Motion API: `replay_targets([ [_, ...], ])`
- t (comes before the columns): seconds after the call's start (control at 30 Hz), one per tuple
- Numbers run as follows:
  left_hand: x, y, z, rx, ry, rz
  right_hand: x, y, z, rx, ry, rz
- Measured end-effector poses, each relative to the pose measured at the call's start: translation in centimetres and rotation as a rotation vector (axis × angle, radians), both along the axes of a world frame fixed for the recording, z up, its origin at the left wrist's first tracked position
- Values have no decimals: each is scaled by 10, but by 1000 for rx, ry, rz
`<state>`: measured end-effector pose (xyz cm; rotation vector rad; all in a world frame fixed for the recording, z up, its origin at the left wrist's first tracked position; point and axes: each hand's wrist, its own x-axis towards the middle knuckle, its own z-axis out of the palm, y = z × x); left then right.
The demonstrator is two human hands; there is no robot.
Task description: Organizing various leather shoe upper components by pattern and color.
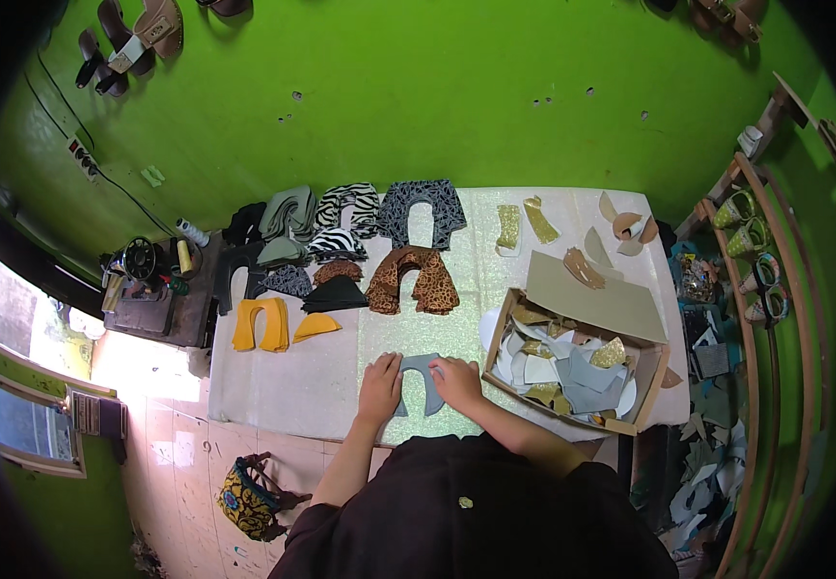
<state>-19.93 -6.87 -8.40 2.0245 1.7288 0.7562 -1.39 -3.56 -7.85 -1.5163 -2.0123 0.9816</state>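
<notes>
While a pale table is spanning the room's middle, a green wall is rising behind the box and a wooden rack is standing to its right. Scraps are filling the box; gold strips are lying behind it. Left of it, leopard pieces and yellow pieces are lying in stacks. Immediately left, the grey piece is lying flat, the hands partly hiding it: the left hand is laying fingers along one side, the right hand is bending over the other; whether either is gripping cannot be told.
</notes>
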Motion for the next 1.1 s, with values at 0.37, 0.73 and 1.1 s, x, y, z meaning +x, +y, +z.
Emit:
replay_targets([
  [0.37,2,-9,-10,-36,90,-31,-16,-12,-20,253,-157,264],
  [0.73,2,-9,12,-161,291,-87,-8,-14,4,189,-441,368],
  [1.1,46,16,61,167,91,-53,156,-26,145,-74,51,-116],
])
